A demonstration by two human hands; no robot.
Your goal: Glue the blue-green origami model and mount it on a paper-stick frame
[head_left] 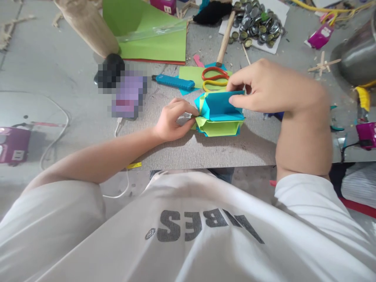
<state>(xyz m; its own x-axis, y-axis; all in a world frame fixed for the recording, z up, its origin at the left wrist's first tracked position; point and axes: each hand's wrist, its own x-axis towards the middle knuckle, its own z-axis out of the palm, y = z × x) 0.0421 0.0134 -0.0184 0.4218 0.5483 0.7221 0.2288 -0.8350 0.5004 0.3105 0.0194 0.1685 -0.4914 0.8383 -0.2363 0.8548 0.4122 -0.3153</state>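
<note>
- Blue and lime paper, folded into one hollow piece [220, 106], sits between the two hands over the grey table [164, 152], close to the edge nearest the person.
- Left hand [174, 121]: half curled, a gap showing between thumb and forefinger; the tips come together on the piece's left end, pinching it there. Just where they meet inside the folds is hard to make out.
- Right hand [261, 88]: bent over from above, gripping the upper edge near the right end. Its thumb lies flat against the blue panel, the forefinger is behind that edge, and the other fingers are tucked under, partly hidden.
- The blue panel slopes above; below it a lime-lined hollow faces the person.
- Scissors [215, 68] with red and yellow handles lie just beyond the piece, near the right fingertips, on a lime sheet [190, 72].
- A blue cutter [175, 81] lies beyond the left hand, its handle overlapping that sheet.
- Further left is a phone [127, 92], blurred out, with a white cable [118, 127] plugged in.
</note>
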